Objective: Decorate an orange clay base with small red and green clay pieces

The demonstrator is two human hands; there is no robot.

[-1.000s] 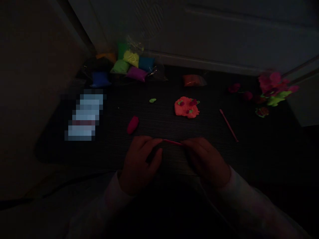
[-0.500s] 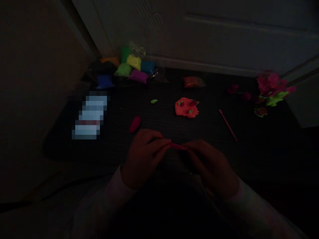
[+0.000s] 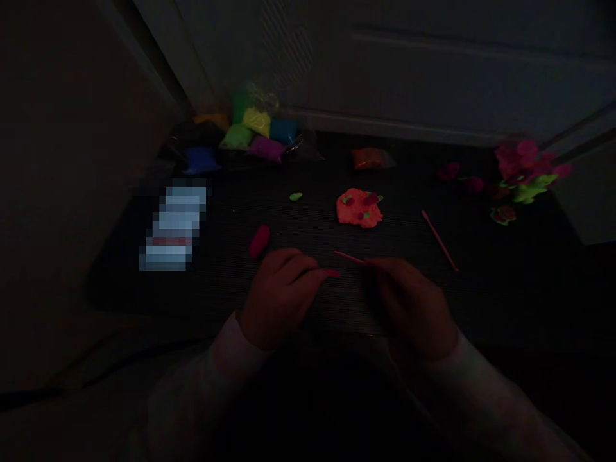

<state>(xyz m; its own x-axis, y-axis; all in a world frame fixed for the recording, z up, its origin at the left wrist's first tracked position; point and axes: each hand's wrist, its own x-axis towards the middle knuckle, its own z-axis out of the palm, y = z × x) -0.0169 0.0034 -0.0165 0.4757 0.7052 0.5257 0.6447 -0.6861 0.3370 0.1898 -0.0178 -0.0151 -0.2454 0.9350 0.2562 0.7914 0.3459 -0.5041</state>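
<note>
My left hand [image 3: 283, 292] pinches a small piece of pink modelling clay [image 3: 332, 273], whose tip sticks out past the fingers. In my right hand [image 3: 416, 305] is a thin pink clay tool [image 3: 350, 257], pointing left just above the clay piece and apart from it. A dark pink lump of clay [image 3: 260, 241] lies on the dark table beyond my left hand. Farther back sits an orange-red clay slab [image 3: 353, 209] with small red and green bits on it. A small green clay piece [image 3: 295, 197] lies to its left.
Another pink clay tool [image 3: 439, 241] lies right of my right hand. Bagged coloured clay [image 3: 257, 122] is piled at the back left, with an orange bag [image 3: 370, 158] nearby. Pink and green clay flowers [image 3: 524, 167] stand at right. A blurred-out bright rectangle [image 3: 176, 224] lies at left.
My hands have moved apart. The tool in my right hand has lifted away from the clay in my left hand and now shows as a separate thin stick.
</note>
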